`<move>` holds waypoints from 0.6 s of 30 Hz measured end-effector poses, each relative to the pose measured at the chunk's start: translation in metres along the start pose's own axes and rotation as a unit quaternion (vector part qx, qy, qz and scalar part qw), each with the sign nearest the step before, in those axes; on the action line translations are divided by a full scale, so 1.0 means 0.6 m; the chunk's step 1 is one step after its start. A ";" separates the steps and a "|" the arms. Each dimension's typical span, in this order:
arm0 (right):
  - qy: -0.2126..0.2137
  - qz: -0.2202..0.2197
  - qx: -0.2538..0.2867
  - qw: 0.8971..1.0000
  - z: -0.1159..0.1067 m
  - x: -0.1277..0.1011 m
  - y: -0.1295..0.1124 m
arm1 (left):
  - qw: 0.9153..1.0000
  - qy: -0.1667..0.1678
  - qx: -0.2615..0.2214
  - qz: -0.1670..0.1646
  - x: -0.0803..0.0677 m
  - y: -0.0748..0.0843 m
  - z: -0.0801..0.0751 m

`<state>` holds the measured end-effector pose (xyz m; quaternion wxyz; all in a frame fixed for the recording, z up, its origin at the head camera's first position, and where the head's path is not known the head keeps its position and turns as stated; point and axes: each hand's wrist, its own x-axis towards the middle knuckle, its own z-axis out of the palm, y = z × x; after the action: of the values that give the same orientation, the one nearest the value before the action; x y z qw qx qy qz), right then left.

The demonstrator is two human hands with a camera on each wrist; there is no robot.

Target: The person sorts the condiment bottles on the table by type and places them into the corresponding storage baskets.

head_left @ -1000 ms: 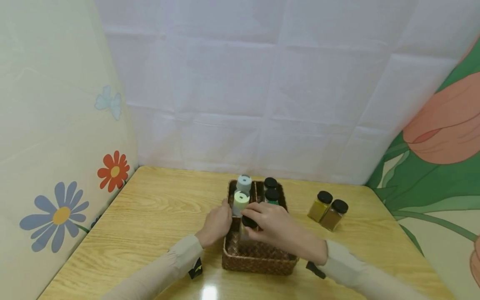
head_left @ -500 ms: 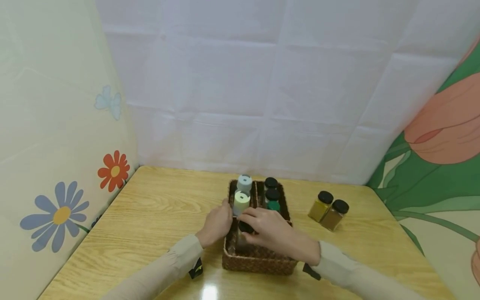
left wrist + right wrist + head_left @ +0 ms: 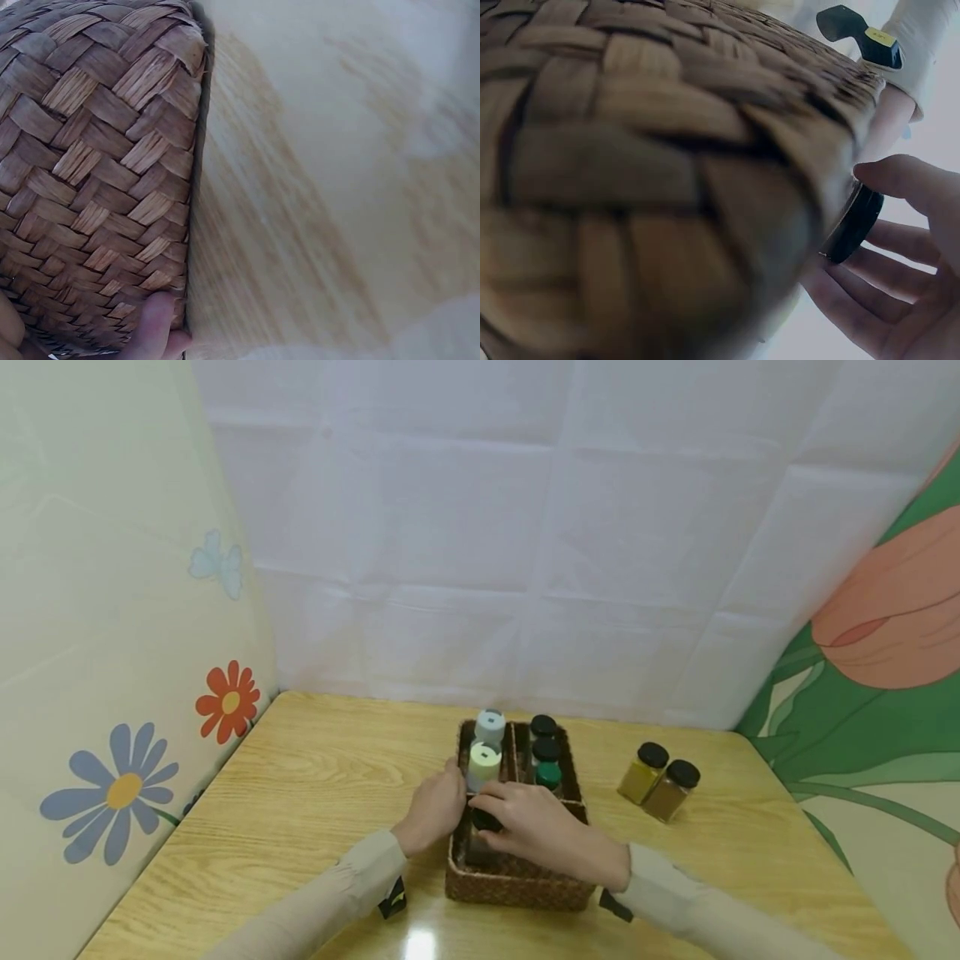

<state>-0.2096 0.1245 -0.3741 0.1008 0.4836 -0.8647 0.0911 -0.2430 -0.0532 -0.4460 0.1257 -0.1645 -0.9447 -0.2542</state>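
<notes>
So my left hand (image 3: pixel 435 806) is up against the left outer wall of the woven basket (image 3: pixel 517 885), fingers (image 3: pixel 154 334) fairly straight and pressed flat on the weave, just steadying it and not gripping anything. The left wrist view shows one fingertip on the wicker and the worktop (image 3: pixel 300 793) right beside it.

In the middle, my right hand (image 3: pixel 536 827) is inside the basket's left compartment, fingers curled round the black lid of a spice jar (image 3: pixel 483 821). The jar sits low in the near part of that compartment, right in front of the pale green-lidded jar (image 3: pixel 484 762) and, behind that, the pale blue-lidded jar (image 3: pixel 491 725). The right wrist view catches the black lid edge between my fingers next to the basket wall. I can't tell if the jar bottom is touching the basket floor yet.

I'd say I'm at the setting-it-down step. Next move probably needs it lowered straight so it doesn't knock the green-lidded one, then let go.

The right compartment has two black-lidded jars (image 3: pixel 545 748) and a green-capped jar (image 3: pixel 549 774) in a row. Further right, well apart from the basket, two more black-lidded jars (image 3: pixel 660 781) with yellowish-brown stuff stand touching each other on the worktop.

The worktop is glossy light wood with a glare spot near the front edge. Around it: a flower-print wall (image 3: pixel 123 789) on the left, a white creased sheet (image 3: pixel 487 527) behind, and a big tulip print (image 3: pixel 885 610) on the right.
</notes>
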 end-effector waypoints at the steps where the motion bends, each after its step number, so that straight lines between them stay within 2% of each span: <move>1: 0.000 0.000 0.001 1.000 0.001 0.000 0.000 | 1.000 0.001 -0.001 0.001 0.000 0.000 0.000; 18: 0.000 0.001 -0.002 1.000 0.005 0.000 0.000 | 1.000 -0.001 -0.002 0.007 -0.002 0.001 0.002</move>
<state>-0.2097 0.1234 -0.3767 0.1012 0.4828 -0.8653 0.0897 -0.2421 -0.0526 -0.4469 0.1260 -0.1711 -0.9433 -0.2551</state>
